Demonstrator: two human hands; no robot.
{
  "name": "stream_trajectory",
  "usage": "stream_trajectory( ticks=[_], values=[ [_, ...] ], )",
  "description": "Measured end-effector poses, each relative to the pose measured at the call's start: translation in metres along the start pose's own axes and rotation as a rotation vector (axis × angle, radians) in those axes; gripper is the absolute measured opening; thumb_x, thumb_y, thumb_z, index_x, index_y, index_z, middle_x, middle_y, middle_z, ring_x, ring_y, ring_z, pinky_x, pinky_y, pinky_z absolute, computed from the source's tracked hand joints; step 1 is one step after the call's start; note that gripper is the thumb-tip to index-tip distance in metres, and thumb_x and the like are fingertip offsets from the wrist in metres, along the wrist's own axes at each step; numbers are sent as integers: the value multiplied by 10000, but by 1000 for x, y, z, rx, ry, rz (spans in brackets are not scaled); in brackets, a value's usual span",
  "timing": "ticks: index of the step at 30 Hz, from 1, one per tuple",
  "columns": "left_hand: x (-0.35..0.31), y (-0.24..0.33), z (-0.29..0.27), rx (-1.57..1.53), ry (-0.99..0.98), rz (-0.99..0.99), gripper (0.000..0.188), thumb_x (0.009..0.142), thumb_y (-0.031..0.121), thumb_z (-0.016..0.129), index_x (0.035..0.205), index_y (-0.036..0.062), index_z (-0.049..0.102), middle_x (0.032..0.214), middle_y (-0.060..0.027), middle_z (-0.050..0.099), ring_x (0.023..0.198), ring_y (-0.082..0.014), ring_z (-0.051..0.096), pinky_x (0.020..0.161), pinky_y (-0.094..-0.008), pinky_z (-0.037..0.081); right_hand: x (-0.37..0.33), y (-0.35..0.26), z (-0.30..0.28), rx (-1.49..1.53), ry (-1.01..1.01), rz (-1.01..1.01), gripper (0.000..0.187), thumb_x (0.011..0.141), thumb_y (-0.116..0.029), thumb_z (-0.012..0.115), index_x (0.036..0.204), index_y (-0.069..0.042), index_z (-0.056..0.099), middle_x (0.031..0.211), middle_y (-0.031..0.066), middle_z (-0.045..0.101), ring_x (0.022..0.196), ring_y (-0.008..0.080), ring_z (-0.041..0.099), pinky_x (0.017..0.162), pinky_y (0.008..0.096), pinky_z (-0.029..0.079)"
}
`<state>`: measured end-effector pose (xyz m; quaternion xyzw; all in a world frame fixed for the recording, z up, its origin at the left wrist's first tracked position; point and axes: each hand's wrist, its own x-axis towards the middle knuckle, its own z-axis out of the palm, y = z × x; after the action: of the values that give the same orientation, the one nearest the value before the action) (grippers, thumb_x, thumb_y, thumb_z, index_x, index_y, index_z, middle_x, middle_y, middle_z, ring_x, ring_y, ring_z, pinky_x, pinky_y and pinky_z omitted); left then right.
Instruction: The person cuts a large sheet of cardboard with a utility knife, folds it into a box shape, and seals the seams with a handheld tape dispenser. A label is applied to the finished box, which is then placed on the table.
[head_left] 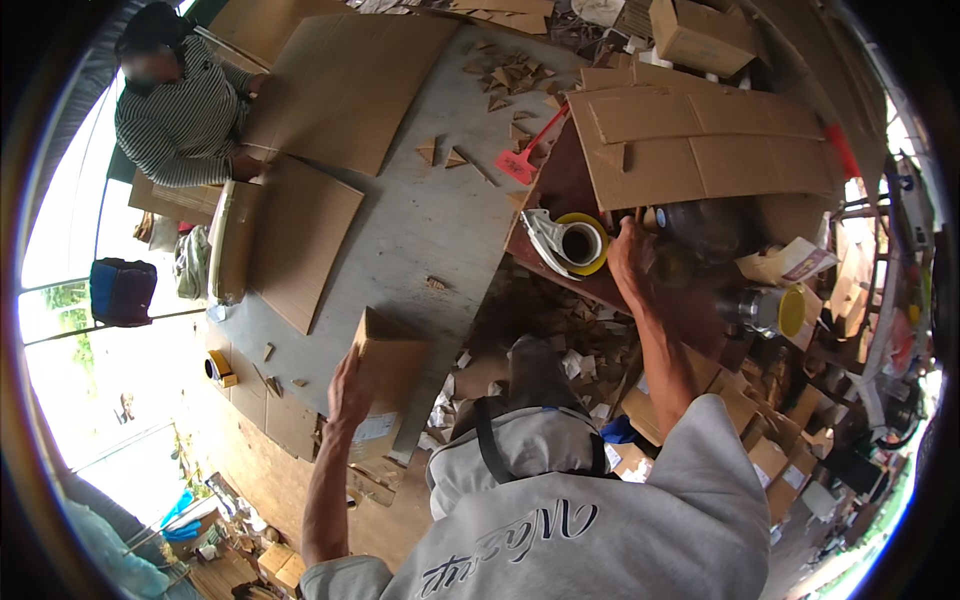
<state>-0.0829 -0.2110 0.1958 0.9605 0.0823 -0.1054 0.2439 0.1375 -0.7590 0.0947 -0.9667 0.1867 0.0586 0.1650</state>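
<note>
My left hand rests along the side of a brown cardboard box at the near edge of the grey table and steadies it. A pale label shows on the box's near part. At the reddish-brown side table my right hand reaches forward with its fingers bent together by the edge of a cardboard sheet. What is in those fingers is too small to make out. Just left of this hand lies a tape dispenser with a yellow-rimmed roll of tape.
A person in a striped top handles large cardboard sheets at the far left. Cardboard scraps and a red plastic piece lie on the grey table. A dark round container and another tape roll are at right.
</note>
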Motion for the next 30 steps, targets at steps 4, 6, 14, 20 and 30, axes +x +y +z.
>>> stream_trajectory(
  ticks=[4, 6, 14, 20, 30],
  values=[
    [23, 3, 25, 112, 52, -51, 574, 907, 160, 774, 1447, 56, 611, 1154, -231, 738, 1075, -446, 689, 920, -510, 565, 7, -8, -4, -67, 112, -36, 278, 947, -159, 749, 1143, 4, 641, 1184, 254, 649, 1038, 462, 706, 815, 552, 616],
    [16, -4, 23, 83, 52, -7, 563, 905, 145, 773, 1440, 57, 620, 1150, -231, 737, 1063, -442, 691, 919, -514, 563, -2, -9, -14, -111, 98, -41, 285, 979, -144, 706, 1188, 25, 610, 1197, 250, 606, 1048, 432, 701, 794, 540, 615],
    [-24, -19, 3, 137, -108, 26, 602, 906, 175, 801, 1439, -19, 602, 1411, -244, 663, 1246, -438, 660, 1043, -484, 546, -116, -39, -65, 925, -438, 46, 269, 1092, -190, 534, 1283, -19, 615, 1085, 140, 716, 862, 160, 667, 695, 322, 529],
    [-22, -26, 3, 174, -77, 100, 681, 861, 185, 846, 1467, 21, 583, 1432, -231, 654, 1293, -405, 651, 1072, -472, 542, -172, -121, -7, 1416, -856, -18, 415, 1076, -182, 600, 1445, 5, 564, 1128, 90, 702, 841, 104, 668, 741, 286, 566],
    [-19, -39, 9, 167, -15, 222, 673, 833, 163, 836, 1437, -17, 601, 1427, -247, 657, 1305, -391, 661, 1057, -453, 564, -240, -159, 89, 1211, -994, 355, 278, 1056, -344, 714, 1041, -72, 657, 768, 44, 691, 589, 107, 631, 531, 258, 466]
  ],
)
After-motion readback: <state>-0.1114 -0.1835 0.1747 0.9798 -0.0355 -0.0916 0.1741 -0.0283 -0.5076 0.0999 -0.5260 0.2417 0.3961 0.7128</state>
